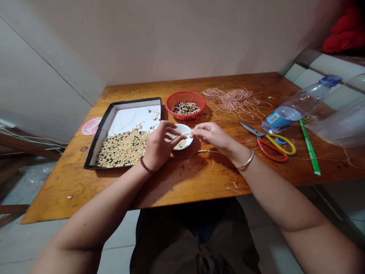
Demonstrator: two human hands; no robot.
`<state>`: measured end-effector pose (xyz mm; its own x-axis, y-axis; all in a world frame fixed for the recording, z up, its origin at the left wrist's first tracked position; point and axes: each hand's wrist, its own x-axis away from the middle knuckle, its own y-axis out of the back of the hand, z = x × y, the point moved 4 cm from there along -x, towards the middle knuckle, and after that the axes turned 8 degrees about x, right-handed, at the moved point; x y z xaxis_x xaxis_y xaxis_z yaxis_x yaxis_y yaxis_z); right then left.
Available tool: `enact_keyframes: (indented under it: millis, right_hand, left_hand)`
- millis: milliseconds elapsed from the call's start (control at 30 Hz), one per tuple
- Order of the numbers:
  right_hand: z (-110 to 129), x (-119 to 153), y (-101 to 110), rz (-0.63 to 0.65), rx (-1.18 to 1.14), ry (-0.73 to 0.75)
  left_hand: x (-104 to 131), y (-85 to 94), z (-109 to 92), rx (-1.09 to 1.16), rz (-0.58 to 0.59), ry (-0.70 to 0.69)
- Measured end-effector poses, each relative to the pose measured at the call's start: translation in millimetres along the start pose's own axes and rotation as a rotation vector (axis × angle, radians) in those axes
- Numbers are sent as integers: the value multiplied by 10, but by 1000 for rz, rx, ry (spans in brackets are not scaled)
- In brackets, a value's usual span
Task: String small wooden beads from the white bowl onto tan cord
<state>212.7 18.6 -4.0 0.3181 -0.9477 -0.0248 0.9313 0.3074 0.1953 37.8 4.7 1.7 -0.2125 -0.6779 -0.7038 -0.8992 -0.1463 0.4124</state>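
Over the left part of a small white dish (188,142) with pale beads is my left hand (160,144), its thumb and forefinger bent towards each other; whether a bead is between them is too small to tell. My right hand (212,136) pinches at the dish's right edge, on what looks like the end of a thin cord. That cord (200,171) loops on the table below the hand, with a row of pale beads (208,151) strung on it. Left of my left hand lies a black-edged tray (99,133) of loose yellow, black and coloured beads.
Behind the dish sits a red basket (185,94) of beads, beside tangled pink cord (234,101). To the right are scissors (266,141), a water bottle (296,104), a green strip (310,148) and a clear plastic container (339,123). A pink round label (90,126) lies left.
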Motion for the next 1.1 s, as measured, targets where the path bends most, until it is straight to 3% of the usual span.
enact_keyframes:
  millis: [333,433,600,1100]
  right_hand:
    - [-36,0,42,-33,-86,-92]
    - [-20,20,64,-63,-203,-112]
    - [39,51,38,65,-404,-55]
    - [62,53,40,67,-371,20]
  left_hand:
    - [5,-1,15,-13,-16,29]
    - [-9,37,16,-19,-99,62]
    - [-50,106,24,-6,-237,113]
    - [-51,92,45,26,-208,148]
